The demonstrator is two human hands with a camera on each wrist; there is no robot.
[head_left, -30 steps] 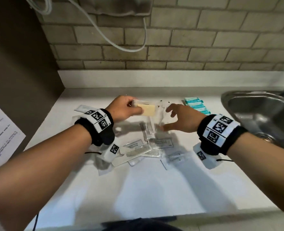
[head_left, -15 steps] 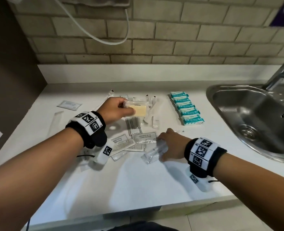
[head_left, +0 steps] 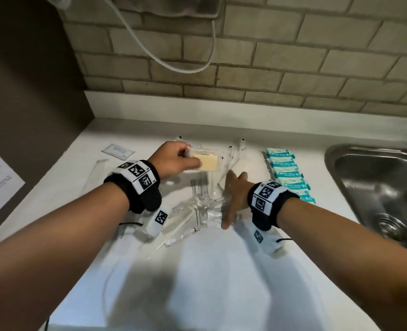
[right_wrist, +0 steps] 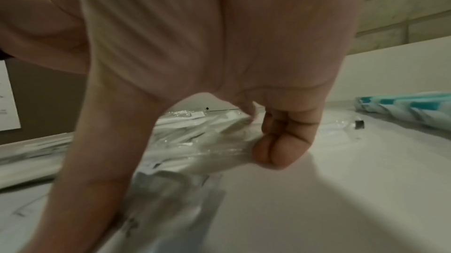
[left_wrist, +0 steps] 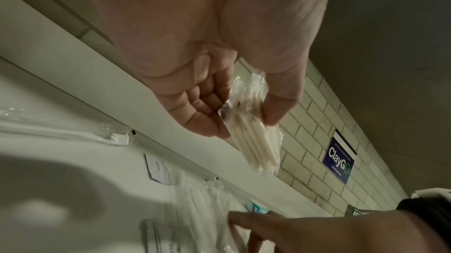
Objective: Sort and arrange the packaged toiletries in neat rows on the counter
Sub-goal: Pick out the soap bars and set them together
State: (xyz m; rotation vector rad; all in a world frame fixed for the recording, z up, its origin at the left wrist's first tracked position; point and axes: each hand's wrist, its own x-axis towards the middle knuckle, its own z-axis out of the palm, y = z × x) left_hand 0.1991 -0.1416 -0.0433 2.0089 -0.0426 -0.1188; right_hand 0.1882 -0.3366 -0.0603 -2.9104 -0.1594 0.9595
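Reaching back up from the near part of the pile, where it lay 0.5 s ago, the right hand [head_left: 233, 197] now rests on a clear wrapped packet [right_wrist: 207, 147] in the middle of the loose heap, curled fingertips [right_wrist: 280, 153] dragging its wrapper while the thumb sticks out toward the near edge; whether it truly pinches the film I cannot tell. Just beyond, the left hand [head_left: 173, 162] holds its stack of yellowish clear-wrapped packets [head_left: 206, 161] above the counter [head_left: 221, 271] as before, thumb and fingers pinching one end. That suggests sorting is mid-way: another packet looks about to join the stack. Farther right, 1 row of teal packets [head_left: 288, 175] already lies neat (about 6, overlapping). At the far right, the sink [head_left: 365, 163] shows only its drain.
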